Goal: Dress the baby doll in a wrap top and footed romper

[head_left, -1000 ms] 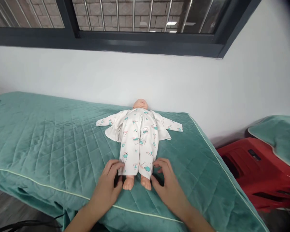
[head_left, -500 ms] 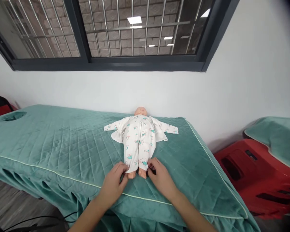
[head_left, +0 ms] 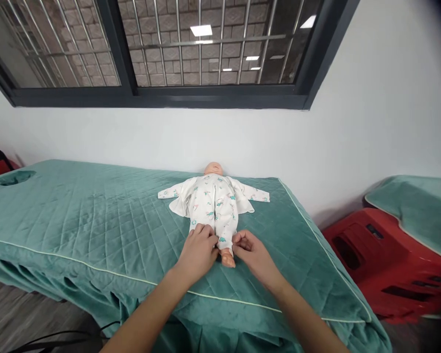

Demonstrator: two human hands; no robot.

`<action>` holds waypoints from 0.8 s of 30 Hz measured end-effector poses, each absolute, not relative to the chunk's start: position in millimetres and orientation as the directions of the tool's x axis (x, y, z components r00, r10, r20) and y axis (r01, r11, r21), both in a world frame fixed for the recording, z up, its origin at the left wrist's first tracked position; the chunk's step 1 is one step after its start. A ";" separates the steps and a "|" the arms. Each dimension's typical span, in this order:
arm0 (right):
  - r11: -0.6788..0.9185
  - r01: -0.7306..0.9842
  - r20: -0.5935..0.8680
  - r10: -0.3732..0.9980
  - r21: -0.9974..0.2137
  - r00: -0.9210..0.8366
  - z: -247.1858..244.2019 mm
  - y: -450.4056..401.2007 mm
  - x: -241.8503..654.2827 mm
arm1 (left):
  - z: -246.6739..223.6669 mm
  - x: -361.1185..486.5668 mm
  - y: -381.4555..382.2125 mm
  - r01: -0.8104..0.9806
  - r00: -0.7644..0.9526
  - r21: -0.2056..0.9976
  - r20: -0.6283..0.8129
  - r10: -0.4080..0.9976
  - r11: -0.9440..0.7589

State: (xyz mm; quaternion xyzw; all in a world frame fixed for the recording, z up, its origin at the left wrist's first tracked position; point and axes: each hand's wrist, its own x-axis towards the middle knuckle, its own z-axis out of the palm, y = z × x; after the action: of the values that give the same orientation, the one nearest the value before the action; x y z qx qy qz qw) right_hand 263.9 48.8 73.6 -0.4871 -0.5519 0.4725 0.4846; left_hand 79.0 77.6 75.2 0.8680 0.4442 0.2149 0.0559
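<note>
A baby doll (head_left: 213, 168) lies on its back on the green bed, head toward the wall. It wears a white printed shirt (head_left: 179, 206) with sleeves spread wide, and matching pants (head_left: 226, 215). My left hand (head_left: 199, 251) is closed on the inner side of the right-hand pant leg's cuff, and covers the doll's other lower leg and foot. On the outer side of that same cuff, my right hand (head_left: 255, 253) pinches the fabric between thumb and fingers. One bare doll foot (head_left: 227, 258) sticks out of the cuff between my hands.
The bed's quilted green cover (head_left: 95, 211) has a face hole (head_left: 14, 178) at the far left. Red stacked plastic stools (head_left: 385, 264) stand at the right, with green cloth (head_left: 419, 201) nearby. A barred window (head_left: 206, 95) is above; black cables (head_left: 66, 333) lie lower left.
My left hand has moved right, from the left pant cuff to the inner side of the other cuff. The pant legs and visible foot have shifted slightly right; my right hand follows the cuff.
</note>
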 end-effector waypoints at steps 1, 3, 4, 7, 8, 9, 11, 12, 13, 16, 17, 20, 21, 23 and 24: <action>0.077 0.083 0.073 0.996 -0.994 -0.056 74.0 48.7 265.0 | 74.6 79.8 77.5 0.740 0.505 0.310 0.329 0.798 -0.596; 0.078 0.101 0.071 0.995 -0.992 -0.071 75.8 46.9 268.6 | 74.4 78.0 75.8 0.714 0.483 0.378 0.343 0.805 -0.590; 0.081 0.115 0.071 0.994 -0.990 -0.086 77.4 45.1 271.2 | 74.7 75.8 74.2 0.691 0.475 0.418 0.352 0.806 -0.590; 0.100 0.189 0.072 0.986 -0.977 -0.153 83.1 37.0 281.2 | 75.3 67.0 66.8 0.605 0.466 0.511 0.395 0.792 -0.611; 0.109 0.233 0.066 0.981 -0.966 -0.183 84.5 34.1 284.5 | 74.9 64.2 63.9 0.585 0.462 0.523 0.412 0.785 -0.619; 0.117 0.287 0.055 0.975 -0.951 -0.214 85.4 31.3 287.4 | 74.0 61.7 61.0 0.574 0.463 0.525 0.424 0.778 -0.628; 0.135 0.407 0.024 0.964 -0.903 -0.266 85.8 27.3 291.7 | 70.6 56.9 56.2 0.571 0.470 0.515 0.434 0.769 -0.639; 0.148 0.459 0.013 0.959 -0.876 -0.283 85.7 26.2 293.0 | 68.2 54.1 54.4 0.573 0.468 0.514 0.434 0.769 -0.639; 0.160 0.501 0.006 0.956 -0.851 -0.294 86.0 25.6 293.8 | 65.5 50.8 53.0 0.575 0.460 0.518 0.435 0.774 -0.633; 0.191 0.571 0.027 0.959 -0.798 -0.283 91.2 25.5 292.2 | 54.8 36.8 49.5 0.576 0.373 0.586 0.432 0.821 -0.570; 0.205 0.584 0.046 0.960 -0.786 -0.275 94.5 25.7 289.7 | 50.3 31.3 47.9 0.577 0.332 0.619 0.417 0.846 -0.532; 0.295 0.603 0.141 0.947 -0.741 -0.290 104.6 26.5 274.8 | 34.5 18.3 41.6 0.578 0.221 0.714 0.327 0.919 -0.394; 0.346 0.610 0.178 0.931 -0.713 -0.320 106.6 27.3 267.3 | 29.2 16.3 39.7 0.577 0.197 0.735 0.299 0.934 -0.357; 0.442 0.651 0.219 0.891 -0.618 -0.397 107.6 30.4 249.6 | 20.4 16.3 37.7 0.577 0.157 0.759 0.259 0.953 -0.302; 0.476 0.688 0.215 0.875 -0.548 -0.434 106.8 32.8 240.0 | 17.4 17.9 37.9 0.582 0.140 0.763 0.245 0.959 -0.280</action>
State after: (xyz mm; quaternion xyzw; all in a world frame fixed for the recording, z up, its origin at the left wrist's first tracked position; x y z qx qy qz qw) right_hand 240.0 32.8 106.8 -0.4740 -0.8244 0.1932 0.2417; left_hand 17.9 37.9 17.4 0.7104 0.5426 0.3681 0.2560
